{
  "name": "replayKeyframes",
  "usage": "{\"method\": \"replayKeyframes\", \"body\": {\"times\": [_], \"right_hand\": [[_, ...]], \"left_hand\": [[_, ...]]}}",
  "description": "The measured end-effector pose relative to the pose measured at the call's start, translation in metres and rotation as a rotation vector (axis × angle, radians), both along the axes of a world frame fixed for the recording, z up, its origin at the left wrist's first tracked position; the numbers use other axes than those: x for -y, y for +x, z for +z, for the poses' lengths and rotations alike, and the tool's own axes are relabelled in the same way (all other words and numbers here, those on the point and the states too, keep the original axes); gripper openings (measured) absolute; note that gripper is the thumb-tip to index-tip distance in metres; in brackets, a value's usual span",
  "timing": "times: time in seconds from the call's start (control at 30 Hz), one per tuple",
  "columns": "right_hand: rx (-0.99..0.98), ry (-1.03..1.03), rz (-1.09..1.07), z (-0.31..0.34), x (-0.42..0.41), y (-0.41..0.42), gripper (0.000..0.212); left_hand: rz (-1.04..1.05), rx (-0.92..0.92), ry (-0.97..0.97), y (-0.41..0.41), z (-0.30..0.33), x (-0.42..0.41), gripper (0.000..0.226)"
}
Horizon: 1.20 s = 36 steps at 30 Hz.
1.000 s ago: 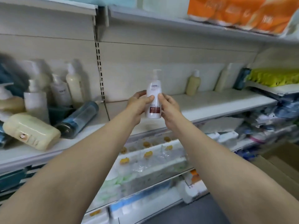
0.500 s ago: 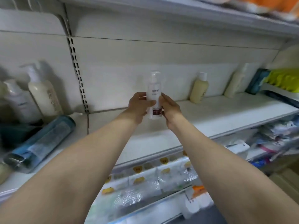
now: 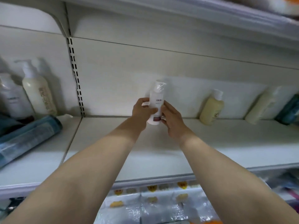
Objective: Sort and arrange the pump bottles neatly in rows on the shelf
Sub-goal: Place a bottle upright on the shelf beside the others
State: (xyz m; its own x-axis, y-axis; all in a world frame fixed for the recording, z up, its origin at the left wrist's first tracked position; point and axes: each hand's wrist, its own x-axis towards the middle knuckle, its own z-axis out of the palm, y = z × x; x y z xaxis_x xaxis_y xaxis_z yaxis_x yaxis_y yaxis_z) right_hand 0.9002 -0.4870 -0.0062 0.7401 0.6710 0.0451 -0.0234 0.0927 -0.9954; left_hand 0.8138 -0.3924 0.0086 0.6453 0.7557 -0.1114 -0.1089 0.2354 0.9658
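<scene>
— What sits at the far left?

— A white pump bottle with a grey printed label (image 3: 11,98), upright against the back panel, and just right of it a taller cream-coloured pump bottle with a white pump head (image 3: 38,92), also upright. In front of them a dark blue translucent plastic bottle (image 3: 27,139) lies on its side on the white metal shelf (image 3: 103,143), its top end pointing toward the cream bottle.

— And in the middle?

— Both arms reach forward over the shelf. The left hand (image 3: 142,109) grips the lower left side of a slim white pump bottle with a dark red band near its base (image 3: 156,104); its thumb lies across the front, the other fingers curled round behind. The right hand (image 3: 171,117) holds the same bottle from the right, fingers wrapped on its side. The bottle stands nearly upright, close to the back panel — whether its base touches the shelf I cannot tell, since the hands cover it. Its pump head is wrapped in clear film.

— To the right?

— A squat yellowish bottle with a white cap (image 3: 212,110) at the back of the shelf, leaning slightly. Further right, well apart, a pale cream bottle (image 3: 260,109) leans the same way, and at the edge a dark teal bottle (image 3: 289,109), blurred.
</scene>
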Motion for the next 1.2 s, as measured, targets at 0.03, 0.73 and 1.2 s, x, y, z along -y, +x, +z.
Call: {"method": "replayKeyframes", "body": {"times": [0.03, 0.73, 1.2], "right_hand": [[-0.003, -0.001, 0.006, 0.001, -0.001, 0.006, 0.027], [-0.052, 0.08, 0.172, -0.025, -0.004, 0.062, 0.036], [-0.018, 0.004, 0.193, -0.041, -0.007, 0.073, 0.031]], "left_hand": [[0.013, -0.003, -0.001, 0.006, 0.0, 0.0, 0.053], [0.195, -0.111, 0.144, 0.051, -0.016, 0.02, 0.052], [0.306, -0.148, 0.072, 0.06, -0.021, 0.034, 0.04]]}}
